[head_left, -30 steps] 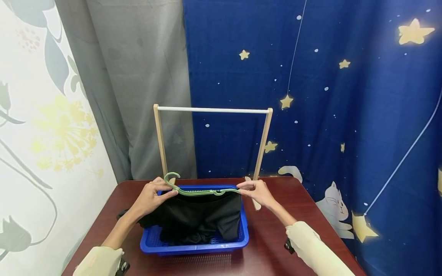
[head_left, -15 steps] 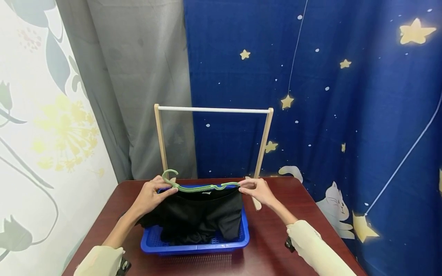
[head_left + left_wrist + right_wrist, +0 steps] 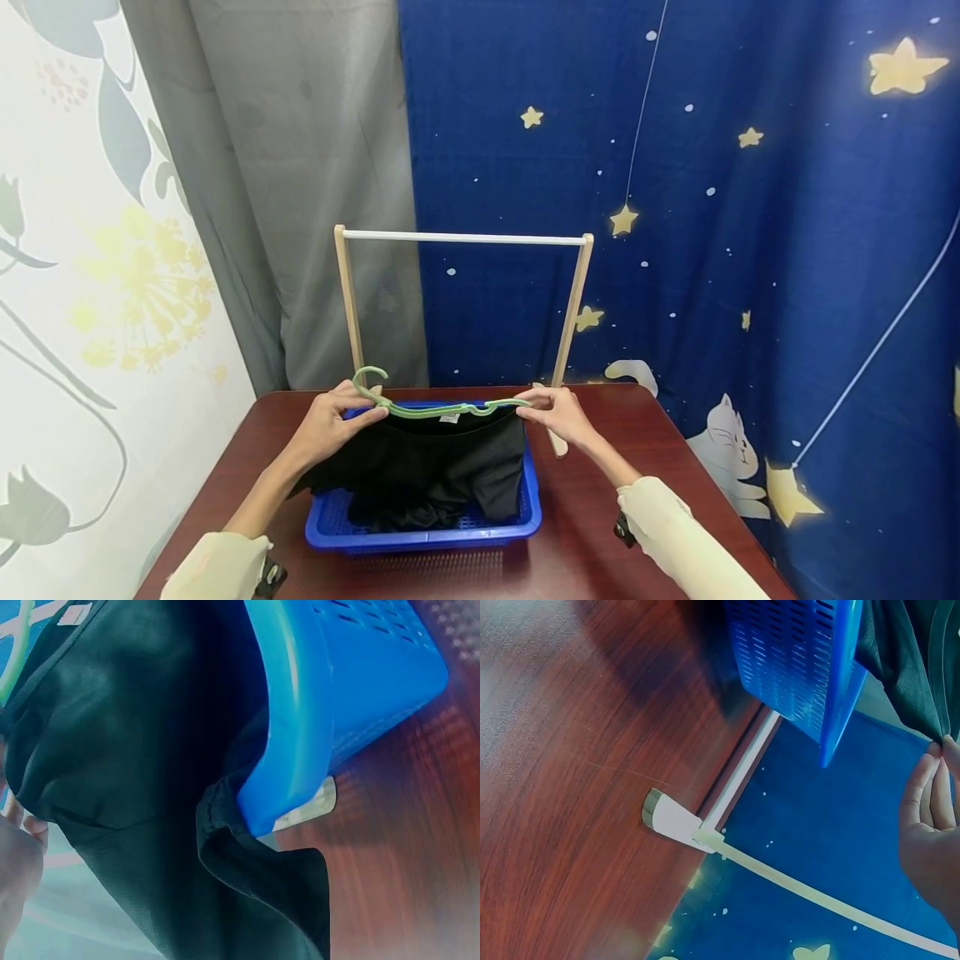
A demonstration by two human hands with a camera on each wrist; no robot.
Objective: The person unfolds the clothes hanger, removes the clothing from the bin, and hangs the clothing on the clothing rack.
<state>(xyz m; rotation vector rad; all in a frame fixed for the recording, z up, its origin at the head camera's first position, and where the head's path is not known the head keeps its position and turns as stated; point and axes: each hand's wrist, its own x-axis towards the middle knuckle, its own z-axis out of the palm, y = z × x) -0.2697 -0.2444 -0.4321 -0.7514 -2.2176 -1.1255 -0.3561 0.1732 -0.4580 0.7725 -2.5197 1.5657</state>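
A green plastic clothes hanger (image 3: 427,411) lies along the opening of a black garment (image 3: 442,467), its hook up and to the left. Inside the opening a white label (image 3: 450,418) shows. My left hand (image 3: 330,423) pinches the hanger and the garment's edge just below the hook. At the other end, my right hand (image 3: 557,417) pinches the garment's corner along with the hanger's tip. The right wrist view has the thumb and fingers of that hand (image 3: 934,799) closed on the cloth. The garment hangs down into a blue basket (image 3: 423,540), with a part draping over its left side.
Behind the basket stands a small wooden rack with a white crossbar (image 3: 465,238); its right foot (image 3: 676,817) rests on the dark red table (image 3: 600,517). A grey curtain (image 3: 330,167) and a blue star-patterned curtain (image 3: 525,183) hang behind the table.
Both hands have risen slightly with the hanger. The hanger's right end now reaches a little further right at the right fingers, and the label has come into view.
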